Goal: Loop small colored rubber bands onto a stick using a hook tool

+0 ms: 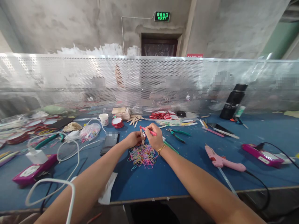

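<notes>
"Back from the front edge of the desk point(144, 186), why pinch?"

"Left hand point(134, 138): fingers pinching a wooden stick point(141, 135) near-upright, likely for steadiness; right hand point(157, 141): fingers gripping a pink marker point(152, 132), beyond rubber bands point(143, 157)."

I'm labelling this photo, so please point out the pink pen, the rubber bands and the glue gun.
Pink pen point(153, 133): head view, on its barrel.
Rubber bands point(143, 156): head view, middle of the pile.
Glue gun point(217, 160): head view, on its pink body.
</notes>
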Demonstrator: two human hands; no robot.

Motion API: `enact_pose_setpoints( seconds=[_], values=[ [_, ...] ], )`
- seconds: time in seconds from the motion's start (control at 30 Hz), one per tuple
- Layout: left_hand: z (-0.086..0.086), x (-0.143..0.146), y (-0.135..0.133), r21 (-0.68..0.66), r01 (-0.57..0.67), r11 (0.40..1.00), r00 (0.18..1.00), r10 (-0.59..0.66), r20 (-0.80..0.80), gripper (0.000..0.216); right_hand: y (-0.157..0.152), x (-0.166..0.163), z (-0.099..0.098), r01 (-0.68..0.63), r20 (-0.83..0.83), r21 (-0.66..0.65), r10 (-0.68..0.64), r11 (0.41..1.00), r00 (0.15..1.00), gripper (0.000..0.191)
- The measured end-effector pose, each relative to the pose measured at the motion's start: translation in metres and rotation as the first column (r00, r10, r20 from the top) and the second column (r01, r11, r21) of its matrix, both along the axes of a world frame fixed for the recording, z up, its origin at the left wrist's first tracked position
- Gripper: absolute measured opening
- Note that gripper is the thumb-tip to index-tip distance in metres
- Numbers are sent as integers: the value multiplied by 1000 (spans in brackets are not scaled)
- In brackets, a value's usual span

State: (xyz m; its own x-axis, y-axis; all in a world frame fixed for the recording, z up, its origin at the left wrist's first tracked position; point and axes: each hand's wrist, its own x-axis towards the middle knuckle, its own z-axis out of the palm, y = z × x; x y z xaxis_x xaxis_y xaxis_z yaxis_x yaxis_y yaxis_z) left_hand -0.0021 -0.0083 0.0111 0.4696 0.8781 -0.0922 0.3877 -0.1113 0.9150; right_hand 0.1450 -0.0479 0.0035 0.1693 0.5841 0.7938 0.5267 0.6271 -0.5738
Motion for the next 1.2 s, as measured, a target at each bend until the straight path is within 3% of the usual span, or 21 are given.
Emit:
enact_pose_setpoints(
  seconds=[0.27, 0.47, 0.67, 1.2],
  values=[
    [-4, 1, 2, -1, 20, 1000, 999, -20, 25, 23, -2, 1, 1, 30, 107, -48, -24, 998, 994, 16],
    [-3, 1, 2, -26, 14, 1000, 999, -13, 47, 25, 0, 4, 0, 96, 96, -59, -90, 994, 991, 15],
    [-3, 0, 2, 4, 35, 999, 999, -36, 41, 24, -1, 2, 0, 32, 119, -35, -28, 999, 993, 15],
    [-4, -1, 3, 5, 21, 1000, 999, -21, 50, 26, -4, -1, 3, 49, 147, -27, -45, 998, 988, 15]
  ],
)
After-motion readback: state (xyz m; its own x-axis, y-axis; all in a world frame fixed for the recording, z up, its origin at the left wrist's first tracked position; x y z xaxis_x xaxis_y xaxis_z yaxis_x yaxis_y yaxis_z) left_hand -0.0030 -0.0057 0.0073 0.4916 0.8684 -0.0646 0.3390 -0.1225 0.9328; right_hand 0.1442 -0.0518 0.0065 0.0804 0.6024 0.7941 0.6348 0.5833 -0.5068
